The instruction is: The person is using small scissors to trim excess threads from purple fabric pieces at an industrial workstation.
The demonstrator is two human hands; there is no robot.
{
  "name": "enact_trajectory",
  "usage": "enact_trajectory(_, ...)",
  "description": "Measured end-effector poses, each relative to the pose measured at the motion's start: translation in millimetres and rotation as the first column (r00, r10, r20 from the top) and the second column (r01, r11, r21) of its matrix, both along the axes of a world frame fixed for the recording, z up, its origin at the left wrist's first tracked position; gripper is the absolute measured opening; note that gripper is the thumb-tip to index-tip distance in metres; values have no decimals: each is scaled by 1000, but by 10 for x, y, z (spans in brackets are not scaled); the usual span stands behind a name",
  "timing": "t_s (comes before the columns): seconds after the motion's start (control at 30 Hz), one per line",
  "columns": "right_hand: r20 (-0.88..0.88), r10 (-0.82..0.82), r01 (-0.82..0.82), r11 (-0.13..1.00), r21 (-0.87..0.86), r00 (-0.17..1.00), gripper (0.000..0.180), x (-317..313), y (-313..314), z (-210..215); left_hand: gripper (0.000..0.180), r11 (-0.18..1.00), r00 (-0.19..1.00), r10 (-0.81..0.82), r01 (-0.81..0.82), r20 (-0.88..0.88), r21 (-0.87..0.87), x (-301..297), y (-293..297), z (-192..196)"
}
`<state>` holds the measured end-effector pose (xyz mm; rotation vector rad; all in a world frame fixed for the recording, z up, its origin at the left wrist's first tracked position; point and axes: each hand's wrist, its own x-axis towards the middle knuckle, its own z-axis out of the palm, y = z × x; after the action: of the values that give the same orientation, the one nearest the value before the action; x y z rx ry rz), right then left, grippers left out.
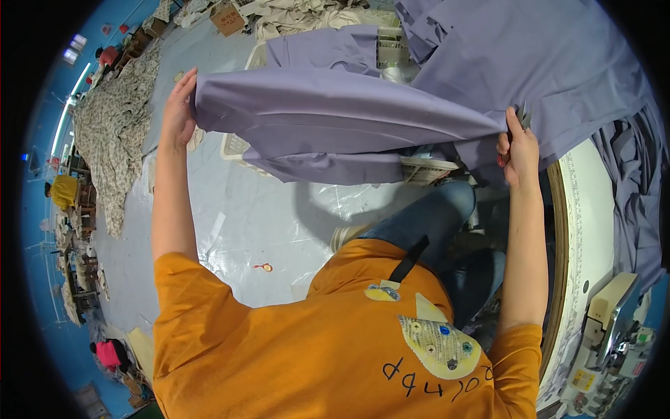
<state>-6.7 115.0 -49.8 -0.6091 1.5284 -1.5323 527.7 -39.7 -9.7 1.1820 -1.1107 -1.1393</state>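
A purple fabric piece is stretched crosswise in front of me, folded along its length. Its left end is in my left hand, fingers extended upward along the edge and the thumb side partly behind the cloth. My right hand is closed at the other end of the piece, by the fabric's narrow tip. That same hand also grips a small pair of scissors, blades pointing up and a bit of red handle showing below. Part of the cloth hangs lower, over a white plastic basket.
More purple fabric covers the table at the right, whose white edge runs toward me. A sewing machine stands at lower right. Patterned cloth is heaped on the left floor. A cardboard box sits at the back.
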Motion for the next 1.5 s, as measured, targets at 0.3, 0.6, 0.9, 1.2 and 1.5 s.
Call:
enact_trajectory(0.3,-30,139,-132,977,167,990,32,69,542,-647,42,867,918,-393,350,54,354,311,884,-861)
enact_trajectory(0.6,-48,276,-245,909,336,960,21,45,777,-1134,29,700,953,-302,237,-21,674,563,1633,-2138)
enact_trajectory(0.9,-148,318,-245,895,372,936,14,120,902,-1303,34,527,890,-420,79,178,846,501,1909,-2558)
enact_trajectory(1.2,-169,388,-288,858,426,906,12,198,890,-1401,37,549,876,-424,46,230,834,500,1891,-2792)
enact_trajectory(1.5,-206,457,-342,838,425,865,14,240,1012,-1483,21,530,701,-599,-16,387,848,692,1981,-3184)
